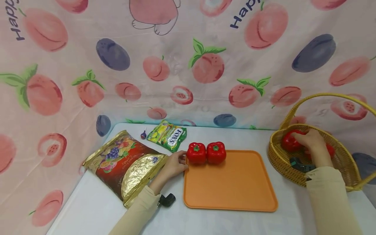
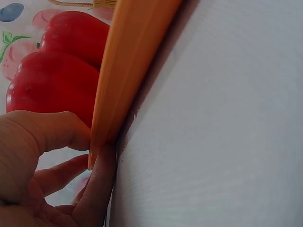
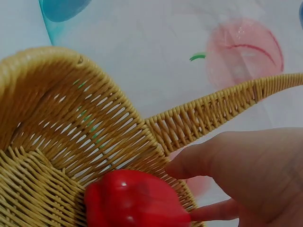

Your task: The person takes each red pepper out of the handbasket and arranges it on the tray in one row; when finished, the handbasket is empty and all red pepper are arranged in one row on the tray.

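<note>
In the head view, my left hand (image 1: 174,165) is at the near-left corner of two red bell peppers, a left one (image 1: 196,158) and a right one (image 1: 216,158), on an orange tray (image 1: 229,191). The left wrist view shows thumb and fingers pinching the edge of this tray (image 2: 124,61). My right hand (image 1: 313,143) reaches into a yellow wicker basket (image 1: 274,158). Fairly straight, its thumb and a finger are right at a red bell pepper (image 3: 135,201). A pepper (image 1: 289,142) shows left of this hand, another (image 1: 330,150) to its right.
A large candy bag (image 1: 117,163) lies left of the tray. Behind it are a green FOXS packet (image 1: 168,135) and a small wrapped lollipop (image 1: 143,134). The tall basket handle (image 1: 332,94) arches over the right side. A fruit-print cloth (image 1: 182,65) hangs behind the white table.
</note>
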### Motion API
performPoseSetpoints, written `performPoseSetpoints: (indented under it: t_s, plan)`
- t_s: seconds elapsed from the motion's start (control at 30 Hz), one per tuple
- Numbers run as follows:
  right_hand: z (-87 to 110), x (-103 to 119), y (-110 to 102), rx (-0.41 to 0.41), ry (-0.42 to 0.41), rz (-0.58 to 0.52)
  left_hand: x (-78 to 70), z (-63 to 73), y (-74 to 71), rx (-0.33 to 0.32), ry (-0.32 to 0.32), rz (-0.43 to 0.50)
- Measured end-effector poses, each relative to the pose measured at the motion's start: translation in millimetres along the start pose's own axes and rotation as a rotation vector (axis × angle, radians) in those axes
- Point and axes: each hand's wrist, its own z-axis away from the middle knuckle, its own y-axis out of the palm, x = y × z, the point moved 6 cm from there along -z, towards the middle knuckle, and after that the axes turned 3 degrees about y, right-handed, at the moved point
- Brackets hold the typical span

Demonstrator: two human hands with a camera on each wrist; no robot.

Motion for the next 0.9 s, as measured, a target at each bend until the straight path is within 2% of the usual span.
performPoseSetpoints:
  t_s: [0.13, 0.53, 0.9]
  plan:
    - [-4.3, -5.5, 0.5, 0.018, 0.015, -0.051, -0.8, 0.1, 0.4, 0.002, -0.009, -0.002]
    - [-19.0, -21.3, 1.6, 0.072, 0.060, -0.066, -1.3, -1.7, 2.1, 0.007, -0.011, 0.000]
    - [-22.6, -27.1, 8.5, 0.108, 0.151, -0.120, -0.6, -1.1, 2.1, 0.012, -0.026, 0.009]
